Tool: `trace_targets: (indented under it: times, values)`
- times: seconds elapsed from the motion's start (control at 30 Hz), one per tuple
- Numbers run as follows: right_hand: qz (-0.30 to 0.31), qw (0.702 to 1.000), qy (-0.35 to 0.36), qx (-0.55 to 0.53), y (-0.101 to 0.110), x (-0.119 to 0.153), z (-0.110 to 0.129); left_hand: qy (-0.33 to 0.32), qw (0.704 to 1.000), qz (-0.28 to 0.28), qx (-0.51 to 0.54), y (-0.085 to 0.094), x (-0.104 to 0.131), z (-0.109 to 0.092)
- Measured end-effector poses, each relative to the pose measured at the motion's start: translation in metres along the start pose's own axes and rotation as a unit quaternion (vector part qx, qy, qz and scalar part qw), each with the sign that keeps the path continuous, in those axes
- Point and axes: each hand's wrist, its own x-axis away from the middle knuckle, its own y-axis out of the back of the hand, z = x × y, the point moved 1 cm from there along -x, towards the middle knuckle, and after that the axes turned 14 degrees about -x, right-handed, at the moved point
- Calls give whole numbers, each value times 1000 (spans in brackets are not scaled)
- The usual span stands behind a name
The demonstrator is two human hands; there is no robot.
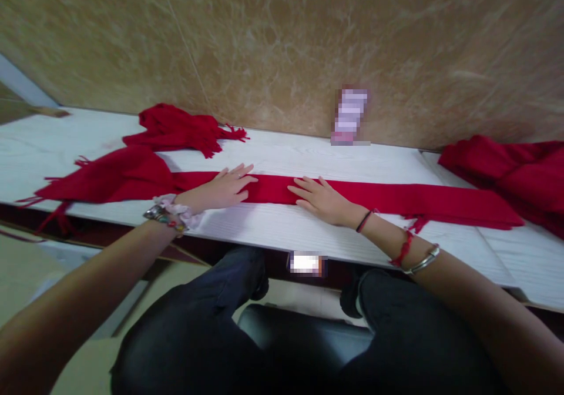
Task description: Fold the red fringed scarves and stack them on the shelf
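Note:
A long red scarf (379, 196), folded into a narrow strip, lies across the white wood-grain table (282, 230). Its left part is loose and bunched, with fringe hanging over the front edge. My left hand (222, 188) rests palm down on the strip, fingers spread. To its right, my right hand (324, 200) lies flat on the same scarf, fingers apart. Neither hand grips the cloth. A short gap of smooth red fabric shows between the two hands.
Behind the scarf's left end lies another crumpled red scarf (176, 127) with fringe. A heap of red cloth (515, 171) sits at the right. A marbled wall (282, 48) borders the table's back, with a blurred-out phone-shaped object (350, 116) against it. My legs are below the front edge.

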Motion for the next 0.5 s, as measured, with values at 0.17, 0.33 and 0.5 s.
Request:
trace_targets:
  times: [0.17,0.33,0.5]
  values:
    - [-36,997,-65,25,-6,-4,1,41,993,-102,47,16,-24,-62]
    - [-24,995,-91,44,-6,12,-17,24,997,-73,10,-1,-29,-75]
    - [-38,985,-153,73,9,55,-53,42,998,-29,23,1,-27,-68]
